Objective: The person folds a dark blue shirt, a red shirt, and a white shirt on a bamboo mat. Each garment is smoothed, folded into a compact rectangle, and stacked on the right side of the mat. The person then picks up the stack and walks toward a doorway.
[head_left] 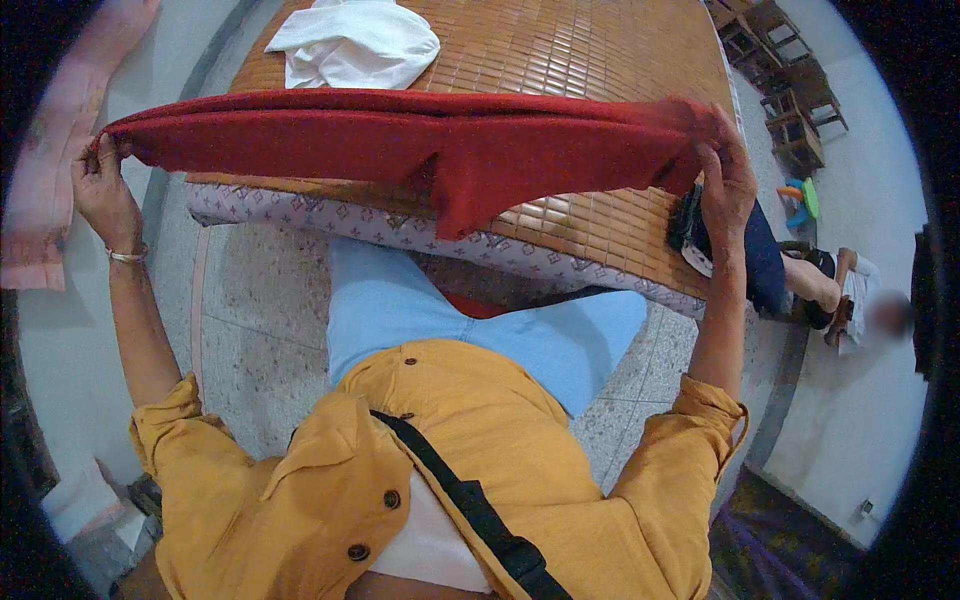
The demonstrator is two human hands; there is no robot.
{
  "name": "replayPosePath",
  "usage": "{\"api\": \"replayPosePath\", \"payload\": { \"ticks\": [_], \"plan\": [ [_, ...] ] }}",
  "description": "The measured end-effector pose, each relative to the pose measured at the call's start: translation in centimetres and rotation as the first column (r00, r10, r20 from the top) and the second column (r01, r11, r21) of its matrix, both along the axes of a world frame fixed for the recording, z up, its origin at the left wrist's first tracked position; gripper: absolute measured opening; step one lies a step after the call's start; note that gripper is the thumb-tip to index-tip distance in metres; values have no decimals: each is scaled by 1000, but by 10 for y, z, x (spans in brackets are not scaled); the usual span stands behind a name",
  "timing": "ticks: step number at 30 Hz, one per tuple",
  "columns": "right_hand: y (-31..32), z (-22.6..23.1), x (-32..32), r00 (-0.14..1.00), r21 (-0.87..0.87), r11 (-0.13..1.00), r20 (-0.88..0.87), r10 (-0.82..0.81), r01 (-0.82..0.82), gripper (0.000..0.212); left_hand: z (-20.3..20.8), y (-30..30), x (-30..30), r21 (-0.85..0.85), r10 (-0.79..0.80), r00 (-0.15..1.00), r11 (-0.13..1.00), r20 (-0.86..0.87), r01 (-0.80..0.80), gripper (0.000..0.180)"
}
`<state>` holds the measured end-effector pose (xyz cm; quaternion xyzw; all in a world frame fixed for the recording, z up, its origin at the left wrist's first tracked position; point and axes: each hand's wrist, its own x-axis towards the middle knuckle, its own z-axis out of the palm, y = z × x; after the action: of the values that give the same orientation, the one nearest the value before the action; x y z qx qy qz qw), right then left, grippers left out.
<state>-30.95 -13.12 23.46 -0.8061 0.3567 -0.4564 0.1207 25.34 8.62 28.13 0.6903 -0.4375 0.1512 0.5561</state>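
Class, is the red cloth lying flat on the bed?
No: both hands, left and right, hold the red cloth stretched above the bed.

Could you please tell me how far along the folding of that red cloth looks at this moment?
Early to midway, I would judge. The red cloth already looks doubled lengthwise into a long band. In hand: the left hand and right hand grip its two ends, stretching it in the air above the bamboo mat on the bed. Left: one flap hangs loose in the middle, and a white garment lies crumpled on the mat.
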Motion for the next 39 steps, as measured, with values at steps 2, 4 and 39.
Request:
{"api": "replayPosePath", "payload": {
  "ticks": [2, 4, 39],
  "plan": [
    [6, 12, -2, 973, -135, 990, -219, -73, 44, 45, 2, -7, 9, -47, -124, 992, 991, -8, 124, 19],
    [11, 18, -3, 951, -96, 994, -297, -82, 56, 49, 11, -10, 2, -43, -81, 996, 996, 35, 82, 18],
    [-111, 51, -49, 890, 78, 936, -345, -299, 344, 27, 20, -188, 39, 369, -233, 935, 921, 269, 123, 29]
  ]
}}
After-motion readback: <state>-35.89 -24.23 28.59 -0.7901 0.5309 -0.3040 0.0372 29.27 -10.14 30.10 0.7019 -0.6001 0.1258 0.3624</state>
